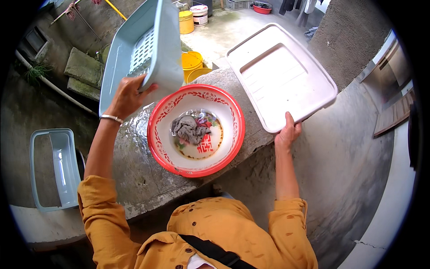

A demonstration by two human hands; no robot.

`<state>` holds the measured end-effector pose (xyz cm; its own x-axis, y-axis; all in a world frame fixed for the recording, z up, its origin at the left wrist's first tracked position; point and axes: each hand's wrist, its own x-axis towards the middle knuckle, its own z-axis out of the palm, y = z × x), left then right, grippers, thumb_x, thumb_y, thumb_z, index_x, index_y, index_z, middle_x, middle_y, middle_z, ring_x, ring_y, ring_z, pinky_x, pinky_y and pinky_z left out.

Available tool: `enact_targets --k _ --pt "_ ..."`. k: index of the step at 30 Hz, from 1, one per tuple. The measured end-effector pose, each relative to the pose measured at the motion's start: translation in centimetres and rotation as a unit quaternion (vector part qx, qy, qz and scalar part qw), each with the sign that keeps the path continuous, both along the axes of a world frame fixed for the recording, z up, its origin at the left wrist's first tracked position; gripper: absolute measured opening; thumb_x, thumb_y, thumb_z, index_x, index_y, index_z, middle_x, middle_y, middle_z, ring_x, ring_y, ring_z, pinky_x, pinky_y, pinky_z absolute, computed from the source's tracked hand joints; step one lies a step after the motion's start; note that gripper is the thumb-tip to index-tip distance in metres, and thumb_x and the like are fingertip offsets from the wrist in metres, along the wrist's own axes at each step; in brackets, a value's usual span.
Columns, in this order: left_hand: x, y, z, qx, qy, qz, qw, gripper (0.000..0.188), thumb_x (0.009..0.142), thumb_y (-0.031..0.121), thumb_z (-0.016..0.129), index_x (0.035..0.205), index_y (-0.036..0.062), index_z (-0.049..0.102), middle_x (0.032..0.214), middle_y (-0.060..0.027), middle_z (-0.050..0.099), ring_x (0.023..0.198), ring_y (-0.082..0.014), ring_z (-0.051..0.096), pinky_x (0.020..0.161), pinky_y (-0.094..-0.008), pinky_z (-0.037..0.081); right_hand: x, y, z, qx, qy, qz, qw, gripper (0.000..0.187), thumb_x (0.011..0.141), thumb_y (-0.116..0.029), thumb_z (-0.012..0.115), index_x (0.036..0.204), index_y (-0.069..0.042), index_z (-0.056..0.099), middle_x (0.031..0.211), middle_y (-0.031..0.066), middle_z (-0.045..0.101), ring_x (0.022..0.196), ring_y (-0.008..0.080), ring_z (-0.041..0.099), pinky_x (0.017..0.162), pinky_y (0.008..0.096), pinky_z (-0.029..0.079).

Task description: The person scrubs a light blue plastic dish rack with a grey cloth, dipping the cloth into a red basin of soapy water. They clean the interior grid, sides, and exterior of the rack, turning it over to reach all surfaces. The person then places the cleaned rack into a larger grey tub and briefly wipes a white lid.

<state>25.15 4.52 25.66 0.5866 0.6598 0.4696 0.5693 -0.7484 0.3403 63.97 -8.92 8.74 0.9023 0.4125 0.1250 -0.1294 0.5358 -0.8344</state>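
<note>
My left hand (130, 95) is closed on the lower edge of a light blue plastic basket (169, 49) with a slotted bottom, held up tilted on its side. My right hand (288, 133) pinches the near corner of a pale pinkish-white rectangular tray (282, 74), thumb on top. The tray is raised at a slant to the right, its recessed face toward me. Between the two hands a red-rimmed enamel basin (159, 154) rests on a concrete slab. A crumpled grey cloth (190, 129) lies in a little water in it, over a printed red and floral bottom.
The wet concrete slab (134, 179) runs under the basin. At the left stands a light blue plastic frame (53, 204). Yellow buckets (191, 60) sit beyond the slab, with a white bucket (199, 15) and a red tub (262, 8) farther back. A rough wall (351, 40) rises at the right.
</note>
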Motion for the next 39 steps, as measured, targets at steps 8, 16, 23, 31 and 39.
enact_targets --k 8,16,23,31,39 --pt "11.9 4.8 -1.8 0.064 0.024 -0.086 0.994 0.023 0.08 0.022 0.068 0.099 0.0078 0.067 0.073 -0.0194 0.062 0.068 -0.0352 0.062 0.062 -0.0414 0.047 0.0 -14.6 5.1 -0.036 -0.028 -0.086 0.995 0.04 0.082 -0.005 0.057 0.12 0.008 0.05 0.117 0.0147 0.056 0.102 0.0249 0.056 0.089 0.0368 0.047" --pt "25.6 6.7 -6.7 0.056 0.049 -0.136 0.988 0.022 0.08 0.023 0.065 0.097 0.0083 0.067 0.079 -0.0186 0.065 0.075 -0.0358 0.063 0.067 -0.0432 0.048 1.3 -25.5 4.2 -0.026 0.007 -0.208 0.978 0.038 0.083 -0.012 0.057 0.115 0.007 0.054 0.115 0.0161 0.057 0.098 0.027 0.058 0.086 0.0371 0.048" --pt "32.3 6.9 -11.4 0.033 0.141 -0.174 0.974 0.019 0.079 0.023 0.066 0.093 0.0119 0.069 0.08 -0.0176 0.066 0.078 -0.0353 0.064 0.067 -0.0441 0.05 1.1 -30.1 3.1 -0.01 0.033 -0.262 0.965 0.04 0.083 -0.016 0.057 0.115 0.007 0.054 0.117 0.017 0.055 0.102 0.0282 0.056 0.089 0.0386 0.047" --pt "35.1 5.4 -16.5 0.014 0.189 -0.212 0.959 0.022 0.078 0.031 0.068 0.089 0.0119 0.067 0.076 -0.0157 0.065 0.076 -0.035 0.064 0.066 -0.0449 0.049 1.3 -31.7 2.4 -0.022 0.028 -0.287 0.957 0.043 0.082 -0.016 0.059 0.116 0.009 0.052 0.118 0.018 0.055 0.101 0.0297 0.056 0.088 0.0397 0.047" --pt "35.8 3.7 -19.5 -0.044 0.234 -0.192 0.952 0.05 0.074 0.038 0.072 0.118 0.0199 0.056 0.087 -0.0135 0.067 0.086 -0.0327 0.064 0.073 -0.0472 0.047 1.9 -30.6 2.7 -0.011 0.058 -0.205 0.977 0.048 0.08 -0.016 0.059 0.121 0.007 0.049 0.119 0.0181 0.054 0.104 0.0301 0.055 0.089 0.0405 0.047"
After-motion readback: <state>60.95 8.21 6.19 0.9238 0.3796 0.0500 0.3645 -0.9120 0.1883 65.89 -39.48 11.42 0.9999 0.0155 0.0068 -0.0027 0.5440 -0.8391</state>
